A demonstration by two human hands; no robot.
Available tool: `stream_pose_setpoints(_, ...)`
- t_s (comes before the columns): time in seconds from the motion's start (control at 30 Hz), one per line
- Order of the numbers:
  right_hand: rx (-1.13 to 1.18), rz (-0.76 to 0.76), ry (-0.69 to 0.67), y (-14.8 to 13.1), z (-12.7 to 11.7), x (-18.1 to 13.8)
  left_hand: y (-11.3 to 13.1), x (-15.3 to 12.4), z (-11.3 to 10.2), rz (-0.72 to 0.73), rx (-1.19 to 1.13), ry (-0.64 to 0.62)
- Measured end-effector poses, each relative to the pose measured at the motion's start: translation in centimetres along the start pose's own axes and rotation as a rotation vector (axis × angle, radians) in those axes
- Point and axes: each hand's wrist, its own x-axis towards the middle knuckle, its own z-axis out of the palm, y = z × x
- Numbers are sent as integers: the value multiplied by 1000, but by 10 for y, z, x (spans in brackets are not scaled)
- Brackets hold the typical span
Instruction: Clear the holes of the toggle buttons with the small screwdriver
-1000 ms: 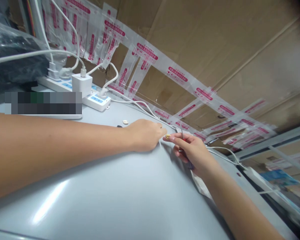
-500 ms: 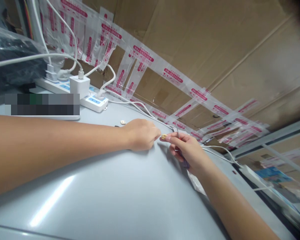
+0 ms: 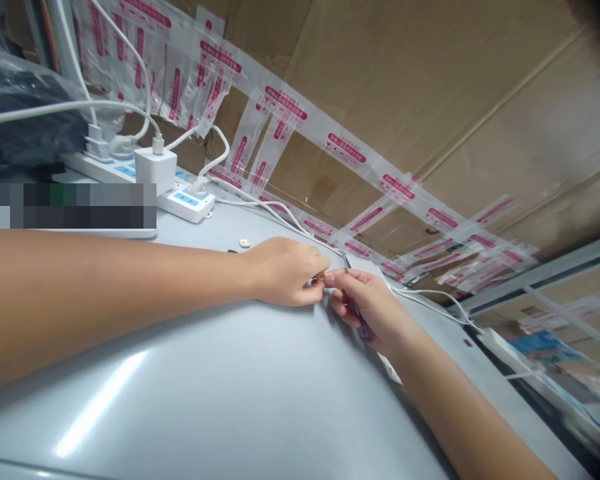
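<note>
My left hand (image 3: 283, 270) lies curled on the grey table (image 3: 220, 393), its fingertips meeting my right hand (image 3: 370, 307). Between the two sets of fingertips is a tiny yellowish part (image 3: 321, 276), pinched by my right thumb and forefinger and touched by my left fingers. My right hand also holds a thin dark tool (image 3: 355, 310) with a metal tip against its palm. A small white button-like piece (image 3: 245, 244) rests on the table just behind my left hand.
A white power strip (image 3: 177, 197) with a charger block (image 3: 155, 170) and white cables (image 3: 260, 207) sits at the back left. Cardboard walls hung with strips of red-printed plastic bags (image 3: 347, 150) close off the far side. A black bag (image 3: 25, 120) is at far left.
My right hand has moved left, bringing the small yellowish part up against my left fingertips; a gap between the hands has closed. The view has shifted slightly.
</note>
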Motion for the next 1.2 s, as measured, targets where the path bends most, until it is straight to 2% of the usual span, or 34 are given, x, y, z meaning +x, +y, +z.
stream_pose_setpoints(0.2,12,-14,-25,2,2,-1,1,2,0,75,18,-82)
stream_pose_setpoints(0.33,46,-33,-21,2,1,-1,2,3,0,68,3,-104)
stream_pose_setpoints(0.8,89,-39,-38,0,6,-4,5,3,1,35,8,-89)
stream_pose_setpoints(1.2,94,-19,-46,1,5,-4,6,5,1,46,94,-128)
